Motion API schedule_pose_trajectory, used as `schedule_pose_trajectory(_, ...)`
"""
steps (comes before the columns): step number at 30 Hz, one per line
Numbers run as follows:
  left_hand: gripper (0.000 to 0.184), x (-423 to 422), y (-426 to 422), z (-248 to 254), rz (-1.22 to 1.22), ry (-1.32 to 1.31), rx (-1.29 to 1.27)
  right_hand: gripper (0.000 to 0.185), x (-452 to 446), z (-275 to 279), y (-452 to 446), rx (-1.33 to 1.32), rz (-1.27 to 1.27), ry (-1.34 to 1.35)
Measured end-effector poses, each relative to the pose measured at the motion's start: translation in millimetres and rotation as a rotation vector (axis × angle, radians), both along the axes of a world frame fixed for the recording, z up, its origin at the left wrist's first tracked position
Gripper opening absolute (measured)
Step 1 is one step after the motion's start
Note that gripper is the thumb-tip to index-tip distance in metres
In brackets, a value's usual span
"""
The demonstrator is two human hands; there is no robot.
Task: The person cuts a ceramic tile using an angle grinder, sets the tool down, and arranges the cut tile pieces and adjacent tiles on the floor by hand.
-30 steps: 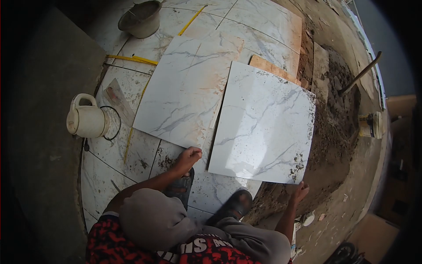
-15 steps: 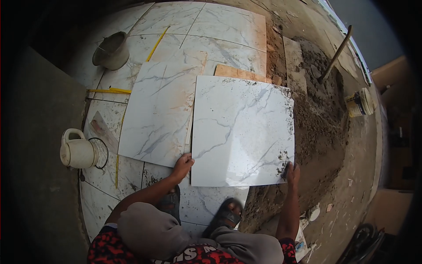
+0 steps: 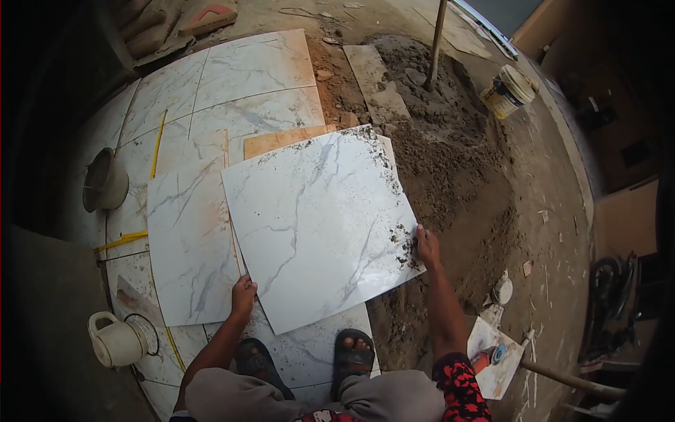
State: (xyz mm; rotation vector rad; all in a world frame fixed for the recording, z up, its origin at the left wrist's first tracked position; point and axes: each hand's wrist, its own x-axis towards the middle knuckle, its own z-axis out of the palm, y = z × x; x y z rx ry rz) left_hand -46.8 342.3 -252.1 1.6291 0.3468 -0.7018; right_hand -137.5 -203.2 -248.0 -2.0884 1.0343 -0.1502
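Observation:
A large white marble-patterned tile [image 3: 309, 225] with grey veins spans the space between my two hands, its right edge speckled with dirt. My left hand [image 3: 243, 297] is closed on its left edge near the lower corner. At the lower right edge, my right hand [image 3: 427, 247] grips it with the thumb on top. Just left of it lies another marble-patterned tile [image 3: 186, 246] with orange dust, partly overlapped. An orange-brown board [image 3: 281, 141] shows past the far edge of the held tile. My sandalled feet stand on tiled floor below.
Damp mortar [image 3: 457, 169] spreads along the right, with a wooden handle [image 3: 437, 49] standing in it. A labelled tub [image 3: 506, 91] is beyond. Leftward are a dark bucket [image 3: 107, 181], a yellow measuring stick [image 3: 159, 144] and a cream jug [image 3: 118, 340]. An angle grinder [image 3: 489, 357] rests lower right.
My view has swung, so the floor and objects appear turned and shifted left. Both hands still hold the tile, which now looks slanted in view.

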Motion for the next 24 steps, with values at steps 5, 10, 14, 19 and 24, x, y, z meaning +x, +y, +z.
schedule_pose_trajectory(5, 0.040, 10.5, -3.1, 14.8, -0.010, 0.075, -0.064, 0.045, -4.8, -5.5, -11.1, 0.236, -0.035, -0.095)
schedule_pose_trajectory(10, 0.041, 17.2, -0.7, 15.1, -0.064, 0.079, 0.007, 0.044, -3.4, 14.8, -10.2, 0.260, 0.019, 0.031)
schedule_pose_trajectory(14, 0.039, 18.6, -6.1, 26.2, -0.032, 0.097, 0.038, 0.046, -0.1, 16.1, -3.2, 0.238, -0.002, -0.035)
schedule_pose_trajectory(19, 0.039, 18.9, -3.6, 19.9, 0.009, 0.069, -0.040, 0.062, 3.1, -0.1, -2.8, -0.008, -0.063, 0.054)
schedule_pose_trajectory(24, 0.038, 21.5, -2.1, 20.5, 0.000, 0.042, 0.044, 0.077, 5.3, 17.8, 17.9, -0.068, -0.138, 0.146)
